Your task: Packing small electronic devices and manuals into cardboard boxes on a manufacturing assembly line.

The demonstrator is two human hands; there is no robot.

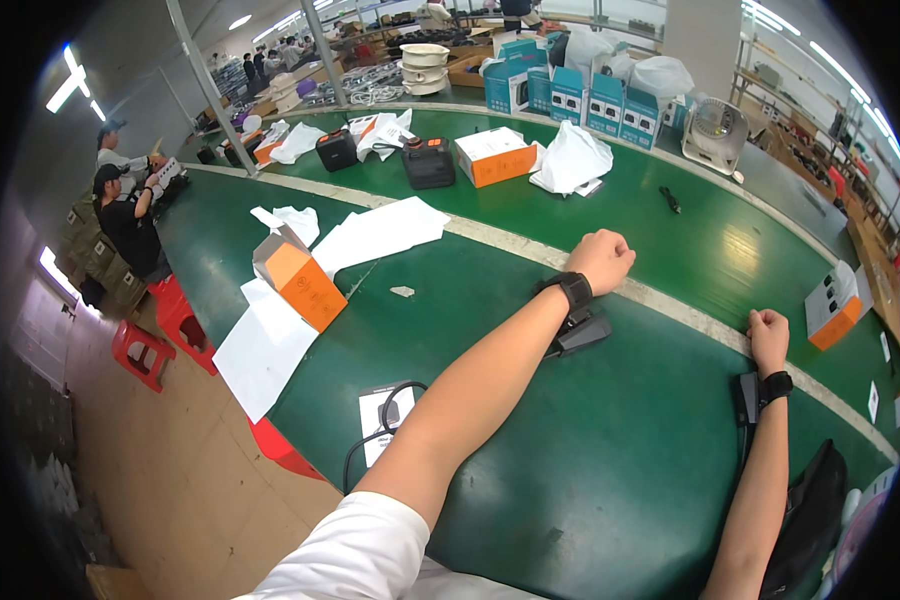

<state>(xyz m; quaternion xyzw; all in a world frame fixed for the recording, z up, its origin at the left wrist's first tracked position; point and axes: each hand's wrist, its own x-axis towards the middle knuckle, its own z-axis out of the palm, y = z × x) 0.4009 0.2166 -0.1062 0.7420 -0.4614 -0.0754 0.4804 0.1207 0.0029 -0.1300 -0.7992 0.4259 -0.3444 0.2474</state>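
Note:
My left hand (pixel 600 262) is curled into a fist over the pale strip along the green work surface, and nothing shows in it. My right hand (pixel 768 338) is also closed, farther right near the same strip, with no object visible in its fingers. Each wrist wears a black strap with a dark box-shaped device; the left device (pixel 582 334) hangs just above the table. Left of my left arm stands an open orange-and-white box (pixel 308 288), with white paper sheets (pixel 265 345) around it. A printed leaflet (pixel 380 415) lies partly under a black cable beside my left forearm.
On the far green belt (pixel 610 215) are an orange-and-white box (pixel 495 157), a black case-like device (pixel 428 163), a white plastic bag (pixel 573 160) and a short black cable (pixel 670 200). Teal boxes (pixel 605 103) and a fan (pixel 715 132) stand behind. Two people sit at the left; red stools (pixel 142 352) are below.

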